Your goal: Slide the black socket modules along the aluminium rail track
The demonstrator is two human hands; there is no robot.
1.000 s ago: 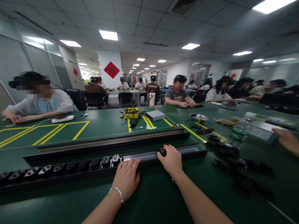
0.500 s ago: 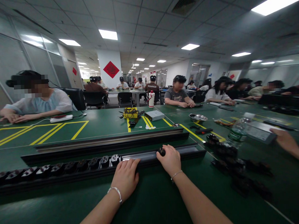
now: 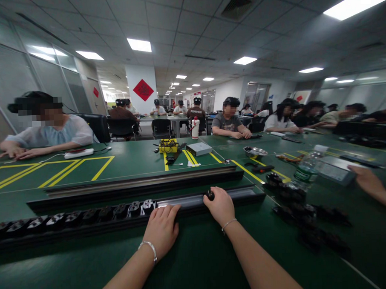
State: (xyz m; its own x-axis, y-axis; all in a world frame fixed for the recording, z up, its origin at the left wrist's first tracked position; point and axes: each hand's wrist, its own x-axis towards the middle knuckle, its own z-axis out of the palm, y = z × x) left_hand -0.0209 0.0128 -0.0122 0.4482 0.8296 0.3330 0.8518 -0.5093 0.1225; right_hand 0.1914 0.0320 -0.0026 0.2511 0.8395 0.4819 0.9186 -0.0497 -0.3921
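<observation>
A long black channel rail [image 3: 191, 207] lies across the table in front of me. Black block-like modules [image 3: 73, 219], several with shiny metal faces, sit in a row along its left part. My left hand [image 3: 162, 226] is closed over the near edge of this rail, just right of the last module, its fingertips partly hidden. Farther right, my right hand [image 3: 221, 206] pinches a small black part [image 3: 210, 195] at the rail's open channel. Most of that part is covered by my fingers, and whether it touches the channel floor I cannot tell.
Behind lies a second black rail [image 3: 140, 184]. Loose black parts [image 3: 307, 212] are heaped right, beside a water bottle [image 3: 306, 169] and a metal box [image 3: 336, 170] touched by another person's hand [image 3: 369, 181]. A steel bowl [image 3: 255, 151] and grey box [image 3: 198, 149] stand farther back.
My right hand has shifted very slightly to the right along the rail with the small black part. My left hand stays in place on the rail.
</observation>
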